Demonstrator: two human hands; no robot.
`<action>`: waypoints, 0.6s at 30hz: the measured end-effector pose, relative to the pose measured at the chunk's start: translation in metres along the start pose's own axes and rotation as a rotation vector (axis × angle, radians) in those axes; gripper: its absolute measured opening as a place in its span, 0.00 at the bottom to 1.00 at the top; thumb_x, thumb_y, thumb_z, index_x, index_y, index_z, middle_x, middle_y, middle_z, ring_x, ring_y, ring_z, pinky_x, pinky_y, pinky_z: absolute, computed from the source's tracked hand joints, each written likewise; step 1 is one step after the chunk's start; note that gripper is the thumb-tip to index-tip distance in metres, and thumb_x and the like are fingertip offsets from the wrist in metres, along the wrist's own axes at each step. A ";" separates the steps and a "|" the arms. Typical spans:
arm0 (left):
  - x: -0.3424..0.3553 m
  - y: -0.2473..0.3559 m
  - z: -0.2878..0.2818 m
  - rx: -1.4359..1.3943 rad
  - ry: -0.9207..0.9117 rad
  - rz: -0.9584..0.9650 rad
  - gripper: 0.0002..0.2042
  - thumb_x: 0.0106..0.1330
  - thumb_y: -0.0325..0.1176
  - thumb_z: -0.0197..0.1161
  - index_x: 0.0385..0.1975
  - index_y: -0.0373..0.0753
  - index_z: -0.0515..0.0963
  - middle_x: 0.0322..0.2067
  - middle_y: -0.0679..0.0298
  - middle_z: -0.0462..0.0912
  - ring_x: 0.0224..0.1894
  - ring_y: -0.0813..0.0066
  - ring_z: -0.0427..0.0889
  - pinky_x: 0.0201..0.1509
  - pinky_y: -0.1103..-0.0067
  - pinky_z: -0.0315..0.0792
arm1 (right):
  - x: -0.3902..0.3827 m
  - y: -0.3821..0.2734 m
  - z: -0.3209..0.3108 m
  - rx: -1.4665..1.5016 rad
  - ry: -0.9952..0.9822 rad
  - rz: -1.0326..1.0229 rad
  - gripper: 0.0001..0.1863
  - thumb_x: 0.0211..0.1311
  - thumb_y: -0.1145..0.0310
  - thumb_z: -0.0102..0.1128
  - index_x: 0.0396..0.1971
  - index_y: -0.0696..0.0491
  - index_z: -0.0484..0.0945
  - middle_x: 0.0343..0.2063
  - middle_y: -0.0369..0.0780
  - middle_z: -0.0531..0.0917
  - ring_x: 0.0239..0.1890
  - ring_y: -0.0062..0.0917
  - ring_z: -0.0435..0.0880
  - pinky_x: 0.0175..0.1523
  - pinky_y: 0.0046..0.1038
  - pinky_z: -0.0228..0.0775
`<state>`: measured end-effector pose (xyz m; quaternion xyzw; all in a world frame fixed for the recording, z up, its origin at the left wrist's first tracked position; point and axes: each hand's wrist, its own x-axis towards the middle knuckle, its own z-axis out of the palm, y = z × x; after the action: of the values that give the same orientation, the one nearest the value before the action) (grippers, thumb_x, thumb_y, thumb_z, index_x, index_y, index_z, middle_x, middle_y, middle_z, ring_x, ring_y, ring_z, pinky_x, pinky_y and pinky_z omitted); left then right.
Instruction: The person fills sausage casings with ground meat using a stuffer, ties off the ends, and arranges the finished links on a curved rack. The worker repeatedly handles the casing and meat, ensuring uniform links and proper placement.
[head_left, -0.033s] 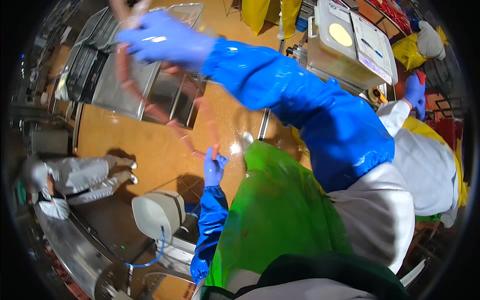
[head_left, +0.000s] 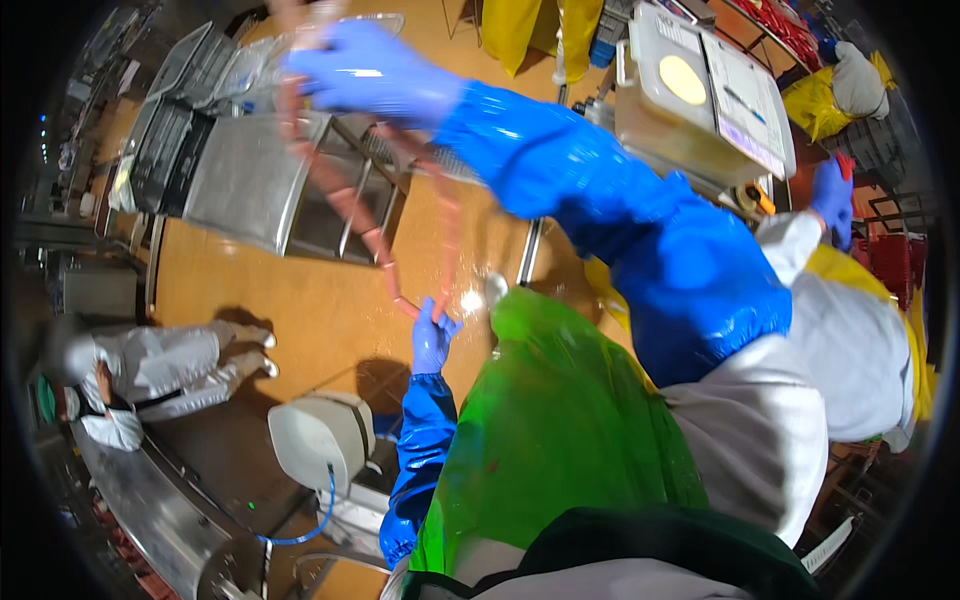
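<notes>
A string of linked sausages (head_left: 352, 205) hangs in a long loop in mid-air, its strands slightly apart. At its lower end my left hand (head_left: 432, 342), in a blue-violet glove, is closed round the links. My right hand (head_left: 375, 78), gloved alike, is raised at the top and closed on the upper part of the string; motion blurs its fingers. Above that hand a pale, blurred thing (head_left: 308, 15) shows, too smeared to name. Blue plastic sleeves cover both my arms, and a green apron (head_left: 560, 410) hangs in front of me.
Beyond the sausages stands a steel table (head_left: 250, 180) beside grey crates (head_left: 175, 150). A lidded tub (head_left: 690, 100) carries a clipboard at upper right. A co-worker (head_left: 840, 330) is close on my right; another person (head_left: 160, 375) stands at left near a white box-shaped device (head_left: 320, 435).
My right hand has moved a little to the right in the picture, and the sausage string has swung with it. My left hand keeps its hold, slightly shifted.
</notes>
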<state>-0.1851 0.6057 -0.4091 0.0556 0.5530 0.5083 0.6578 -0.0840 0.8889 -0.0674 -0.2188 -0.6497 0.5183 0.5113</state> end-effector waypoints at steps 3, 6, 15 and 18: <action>0.048 0.054 0.015 0.805 0.119 0.120 0.12 0.67 0.41 0.57 0.27 0.40 0.74 0.18 0.68 0.72 0.19 0.80 0.70 0.24 0.73 0.71 | 0.001 0.068 -0.139 0.372 0.128 0.550 0.09 0.66 0.67 0.52 0.25 0.51 0.73 0.17 0.29 0.71 0.18 0.14 0.70 0.22 0.18 0.63; 0.087 0.205 0.079 1.175 0.046 0.433 0.16 0.64 0.43 0.59 0.35 0.32 0.77 0.23 0.54 0.80 0.27 0.65 0.81 0.33 0.68 0.73 | -0.002 0.081 -0.219 0.226 0.496 0.501 0.08 0.66 0.65 0.54 0.29 0.51 0.73 0.17 0.30 0.73 0.17 0.15 0.70 0.23 0.19 0.65; 0.206 0.397 0.236 1.800 -0.236 0.717 0.13 0.61 0.42 0.61 0.35 0.38 0.78 0.28 0.49 0.81 0.34 0.47 0.80 0.36 0.62 0.72 | 0.046 0.108 -0.316 0.273 0.794 0.446 0.08 0.68 0.64 0.50 0.35 0.52 0.75 0.21 0.32 0.75 0.22 0.18 0.73 0.26 0.21 0.68; 0.249 0.413 0.310 2.149 -0.613 1.086 0.09 0.55 0.40 0.65 0.27 0.43 0.77 0.24 0.54 0.80 0.30 0.51 0.81 0.32 0.60 0.72 | 0.070 0.099 -0.317 0.131 0.694 0.561 0.11 0.68 0.63 0.51 0.35 0.55 0.76 0.22 0.33 0.76 0.25 0.17 0.75 0.30 0.21 0.70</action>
<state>-0.2245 1.1357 -0.1953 0.9040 0.4179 -0.0295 0.0857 0.1475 1.1247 -0.1446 -0.5145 -0.3209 0.5730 0.5513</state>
